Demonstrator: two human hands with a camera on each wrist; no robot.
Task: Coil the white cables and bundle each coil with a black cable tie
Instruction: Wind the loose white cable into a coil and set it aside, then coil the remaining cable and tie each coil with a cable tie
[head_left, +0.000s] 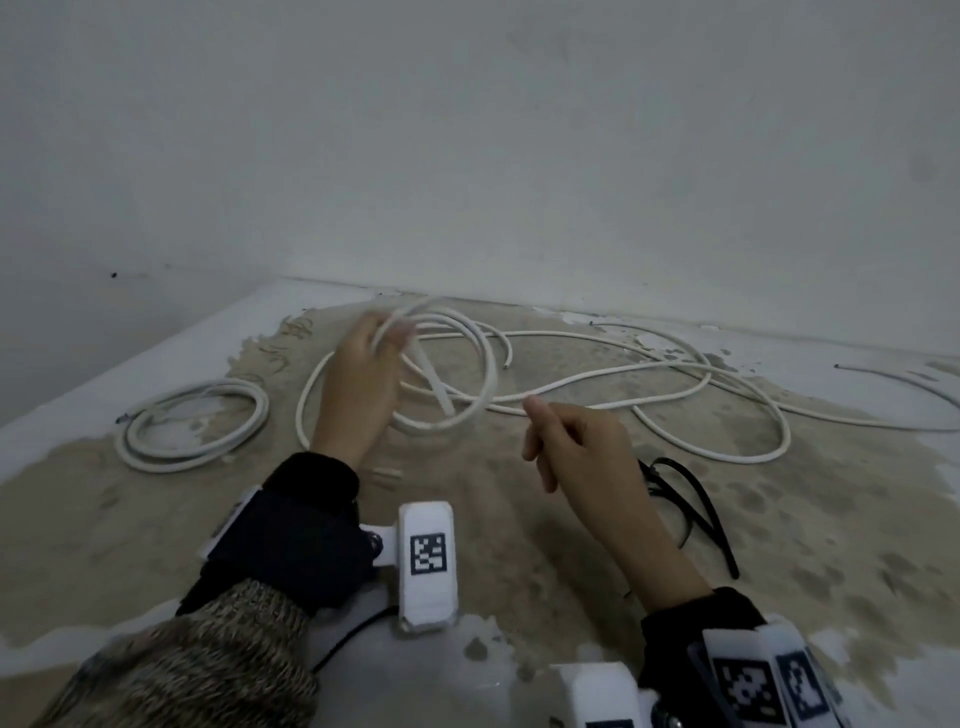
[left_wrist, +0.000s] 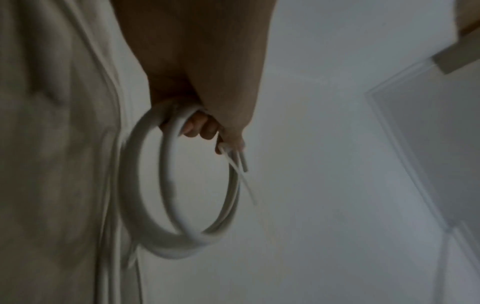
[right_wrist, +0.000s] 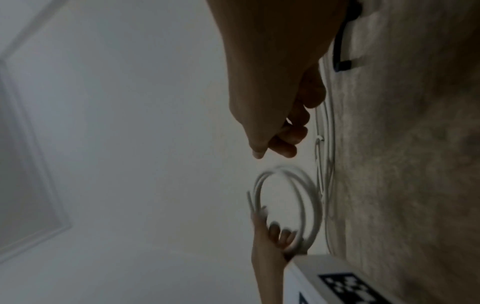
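Note:
My left hand (head_left: 363, 374) is raised over the table and grips a small coil of white cable (head_left: 485, 374) near its top. In the left wrist view the fingers (left_wrist: 205, 127) curl round two or three loops of the coil (left_wrist: 166, 185), and a short cut end sticks out past them. The rest of this cable (head_left: 727, 410) trails in loose curves over the table to the right. My right hand (head_left: 571, 447) hovers just right of the coil with fingers curled and thumb out, holding nothing (right_wrist: 272, 102). Black cable ties (head_left: 691, 499) lie under its wrist.
A finished white coil (head_left: 192, 426) lies flat at the left of the worn beige table (head_left: 519, 561). Another loose cable (head_left: 893, 376) lies at the far right. A pale wall stands right behind the table's back edge.

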